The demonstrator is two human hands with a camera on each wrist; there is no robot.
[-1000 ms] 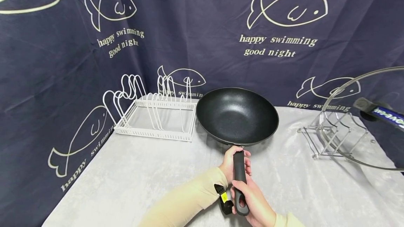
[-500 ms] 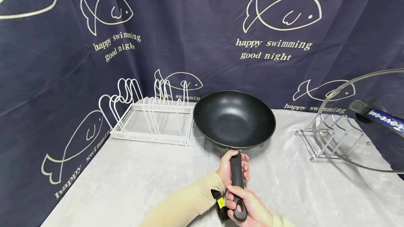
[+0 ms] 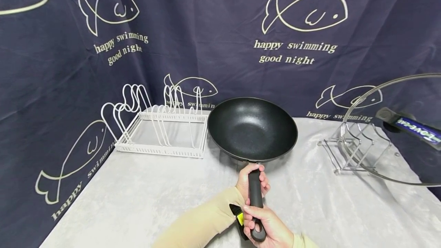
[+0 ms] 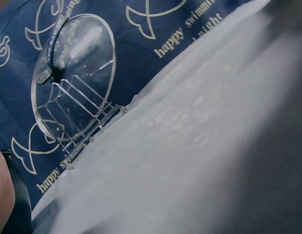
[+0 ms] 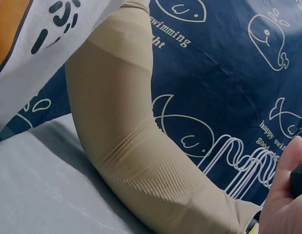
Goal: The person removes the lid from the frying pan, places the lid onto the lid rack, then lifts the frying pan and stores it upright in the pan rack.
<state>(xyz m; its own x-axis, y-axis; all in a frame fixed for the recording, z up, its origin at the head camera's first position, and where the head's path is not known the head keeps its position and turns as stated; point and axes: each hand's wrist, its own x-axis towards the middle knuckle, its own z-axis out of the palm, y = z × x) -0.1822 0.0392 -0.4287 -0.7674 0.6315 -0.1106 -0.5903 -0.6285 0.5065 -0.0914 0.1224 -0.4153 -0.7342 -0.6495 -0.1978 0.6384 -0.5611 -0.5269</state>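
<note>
A black frying pan [image 3: 253, 129] with deep sloping sides sits mid-table in the head view, its inside facing up and its handle [image 3: 255, 190] pointing toward me. My left hand [image 3: 244, 181] grips the handle close to the pan body, thumb on top and fingers wrapped round from below. Nearer the handle's end, my right hand [image 3: 270, 225] grips it too, thumb across the top. The right wrist view catches part of a hand [image 5: 282, 209] beside the dark handle end [image 5: 299, 180]. Whether the pan's base touches the table cannot be told.
Left of the pan stands a white wire rack [image 3: 158, 150] with upright loops. On the right, a chrome wire rack [image 3: 355, 169] holds a glass lid [image 3: 389, 180] on edge, its dark handle [image 3: 410, 125] outward. A fish-patterned dark blue curtain [image 3: 220, 30] hangs behind the grey-white table [image 3: 138, 194].
The whole head view has shifted slightly left, racks and pan alike. Both hands keep their grip on the pan handle, with the right hand's fingers slightly readjusted.
</note>
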